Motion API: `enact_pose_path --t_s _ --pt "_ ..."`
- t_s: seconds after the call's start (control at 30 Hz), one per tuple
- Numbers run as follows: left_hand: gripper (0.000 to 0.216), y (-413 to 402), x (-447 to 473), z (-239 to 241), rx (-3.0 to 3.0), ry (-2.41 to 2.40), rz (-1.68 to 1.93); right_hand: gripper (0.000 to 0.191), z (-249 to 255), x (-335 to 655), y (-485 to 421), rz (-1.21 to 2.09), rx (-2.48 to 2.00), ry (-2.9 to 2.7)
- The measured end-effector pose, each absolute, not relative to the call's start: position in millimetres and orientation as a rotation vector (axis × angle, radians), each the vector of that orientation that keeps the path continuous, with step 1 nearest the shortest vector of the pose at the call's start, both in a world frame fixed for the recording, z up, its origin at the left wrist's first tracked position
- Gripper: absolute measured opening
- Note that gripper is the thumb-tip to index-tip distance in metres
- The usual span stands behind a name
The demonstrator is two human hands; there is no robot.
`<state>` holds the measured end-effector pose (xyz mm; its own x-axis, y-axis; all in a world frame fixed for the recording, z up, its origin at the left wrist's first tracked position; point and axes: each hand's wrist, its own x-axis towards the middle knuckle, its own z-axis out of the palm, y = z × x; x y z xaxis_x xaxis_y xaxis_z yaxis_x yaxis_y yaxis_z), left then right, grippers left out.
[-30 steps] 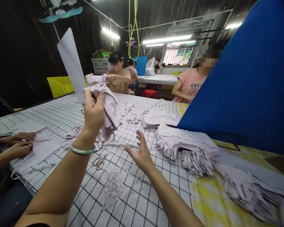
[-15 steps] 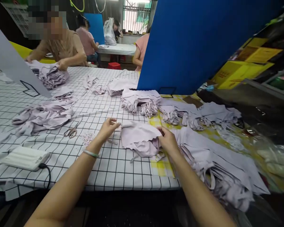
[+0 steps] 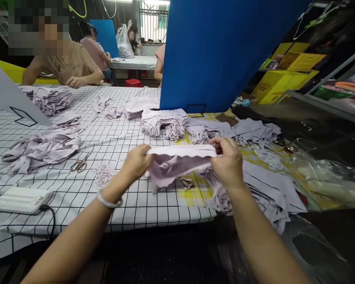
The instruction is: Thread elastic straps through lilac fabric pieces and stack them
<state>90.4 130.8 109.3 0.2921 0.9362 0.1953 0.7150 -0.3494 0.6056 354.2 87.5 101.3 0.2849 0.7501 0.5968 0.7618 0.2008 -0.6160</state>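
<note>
A pale lilac fabric garment piece [image 3: 177, 165] with a wavy edge is stretched level above the checked table. My left hand [image 3: 137, 161] pinches its left end, and my right hand [image 3: 228, 159] grips its right end; both hands are closed. The lower part of the cloth hangs down in loose folds. Just beyond my right hand, a stack of similar lilac pieces [image 3: 266, 185] spreads over the table's right side. To the left of my left hand lie a heap of small fabric scraps [image 3: 103, 173] and a pair of scissors [image 3: 81, 165].
A white power bank [image 3: 22, 200] with a black cable lies at the left. More lilac bundles [image 3: 164, 120] sit before a blue panel [image 3: 213, 55]. Loose cloth [image 3: 44, 148] covers the left side. A co-worker [image 3: 68, 65] sits across the table.
My left hand has closed on the fabric's left end. The piece has been lifted and pulled straight between both hands. The view has turned slightly right. The co-worker's hands have left their stack.
</note>
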Motion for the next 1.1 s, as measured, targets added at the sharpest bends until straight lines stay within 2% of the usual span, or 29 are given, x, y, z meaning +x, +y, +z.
enact_pose_path --t_s 0.07,0.13,0.2,0.27,0.37,0.47,0.6,0.67,0.7,0.77,0.8,0.87,1.0,1.1 --pt "0.030 124 56 148 1.950 1.291 0.867 0.023 110 374 83 0.168 -1.560 -1.440" --pt "0.028 119 30 174 1.750 1.225 0.916 0.024 111 384 85 0.521 -1.521 -1.445" --pt "0.024 122 18 176 1.579 1.254 0.889 0.027 107 383 97 0.857 -1.501 -1.476" --pt "0.024 134 18 153 1.447 1.333 0.788 0.031 97 374 117 1.028 -1.661 -1.557" --pt "0.032 153 25 96 1.366 1.518 0.621 0.035 81 361 143 0.984 -1.995 -1.676" --pt "0.033 149 27 54 1.556 1.682 0.747 0.040 67 355 138 0.747 -2.032 -1.702" --pt "0.023 115 22 34 1.996 1.654 0.847 0.010 40 320 76 0.291 -1.773 -1.842" --pt "0.020 98 24 29 2.159 1.560 0.790 0.010 20 289 44 0.310 -1.620 -2.032" --pt "0.024 91 27 26 2.225 1.516 0.733 0.014 11 274 32 0.267 -1.588 -2.116" --pt "0.043 82 36 19 2.349 1.434 0.583 0.004 0 252 19 0.153 -1.583 -2.162" --pt "0.054 79 42 15 2.406 1.400 0.513 0.007 -1 246 16 0.116 -1.573 -2.143" --pt "0.063 77 52 9 2.492 1.388 0.455 0.014 7 245 13 0.123 -1.493 -2.072" --pt "0.041 89 59 7 2.462 1.550 0.746 0.013 38 264 -2 0.399 -1.249 -1.901" --pt "0.036 99 50 28 2.333 1.607 1.067 0.007 55 279 -13 0.730 -1.264 -1.545"
